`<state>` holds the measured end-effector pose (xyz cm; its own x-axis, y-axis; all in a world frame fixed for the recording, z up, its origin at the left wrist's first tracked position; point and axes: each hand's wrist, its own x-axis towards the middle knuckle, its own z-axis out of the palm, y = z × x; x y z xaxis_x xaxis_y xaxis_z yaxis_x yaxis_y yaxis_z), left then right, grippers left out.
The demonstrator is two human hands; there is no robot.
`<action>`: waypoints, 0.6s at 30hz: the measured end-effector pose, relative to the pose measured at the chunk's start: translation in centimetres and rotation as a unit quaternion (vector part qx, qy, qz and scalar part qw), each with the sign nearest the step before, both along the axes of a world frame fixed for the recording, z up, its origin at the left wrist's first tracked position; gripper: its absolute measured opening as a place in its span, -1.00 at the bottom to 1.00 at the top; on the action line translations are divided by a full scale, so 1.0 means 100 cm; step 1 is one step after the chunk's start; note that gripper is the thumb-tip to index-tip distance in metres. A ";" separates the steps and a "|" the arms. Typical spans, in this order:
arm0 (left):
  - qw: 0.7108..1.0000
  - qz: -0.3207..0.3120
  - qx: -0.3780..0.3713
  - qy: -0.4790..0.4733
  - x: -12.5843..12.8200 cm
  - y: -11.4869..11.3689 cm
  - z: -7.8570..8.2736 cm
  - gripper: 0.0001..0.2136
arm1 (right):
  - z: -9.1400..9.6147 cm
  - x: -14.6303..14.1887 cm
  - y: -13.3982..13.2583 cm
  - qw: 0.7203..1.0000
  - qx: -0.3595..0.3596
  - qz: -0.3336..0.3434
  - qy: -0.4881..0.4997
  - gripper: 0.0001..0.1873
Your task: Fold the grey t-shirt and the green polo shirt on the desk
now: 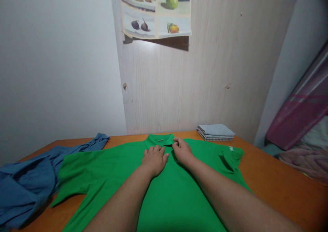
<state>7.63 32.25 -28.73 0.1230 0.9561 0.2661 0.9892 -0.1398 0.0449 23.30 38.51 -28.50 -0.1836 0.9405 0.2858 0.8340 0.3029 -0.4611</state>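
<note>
A green polo shirt [169,194] lies spread front side up, its collar toward the wall and both short sleeves out to the sides. White lettering shows on the right-hand sleeve, which is creased. My left hand [154,160] rests flat on the chest just below the collar, fingers spread. Beside it, my right hand [182,150] pinches the right point of the collar between thumb and fingers. The lower part of the shirt runs out of view beneath my forearms.
The shirt lies on an orange-brown table [276,180]. Crumpled blue cloth [28,184] is at the left, partly under the sleeve. A stack of folded cloths [215,132] sits at the back right. A fruit poster [156,11] hangs on the wall behind.
</note>
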 end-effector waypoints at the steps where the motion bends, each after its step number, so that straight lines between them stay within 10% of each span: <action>1: 1.000 0.001 0.000 0.002 0.000 0.000 0.001 -0.50 | 0.002 0.000 -0.002 1.000 -0.005 -0.021 0.004 -0.53; 18: 1.000 0.005 -0.003 -0.005 0.000 0.001 -0.001 -0.55 | 0.001 -0.006 -0.020 0.987 0.009 0.114 -0.112 -0.50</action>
